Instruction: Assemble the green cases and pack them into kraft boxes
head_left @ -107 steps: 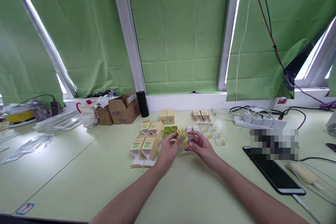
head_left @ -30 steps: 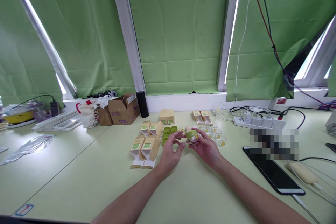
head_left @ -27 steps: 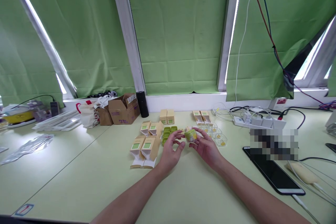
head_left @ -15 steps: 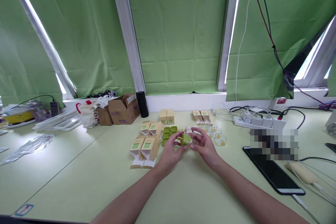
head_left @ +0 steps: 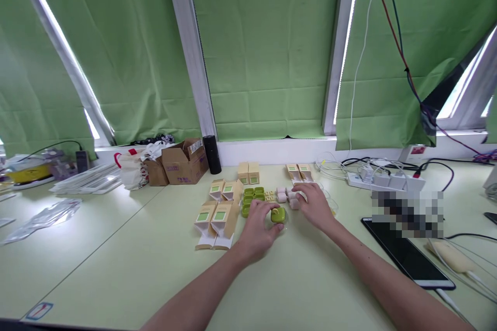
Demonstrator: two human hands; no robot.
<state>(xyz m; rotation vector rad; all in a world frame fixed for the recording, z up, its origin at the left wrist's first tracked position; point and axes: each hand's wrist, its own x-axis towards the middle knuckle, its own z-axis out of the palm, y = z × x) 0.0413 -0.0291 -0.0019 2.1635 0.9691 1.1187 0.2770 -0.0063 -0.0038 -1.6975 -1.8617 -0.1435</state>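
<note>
My left hand is closed, pinching a small green rounded case between thumb and fingers, low over the table. A clear plastic edge shows at the case's right side. Over a group of small whitish-pink blocks, my right hand is stretched out, fingers curved and apart; whether the fingertips touch a block is hard to see. To the left of the blocks lie tiny yellow pieces and several green square cups. Clear domes are partly hidden behind my right hand.
Folded kraft-paper boxes stand left of my hands, with more at the back. A cardboard box and black cylinder stand by the wall. At right are a phone, a power strip and cables.
My right hand has let go of the green case and moved up and right to the whitish-pink blocks. My left hand keeps the case, now turned and slightly lower.
</note>
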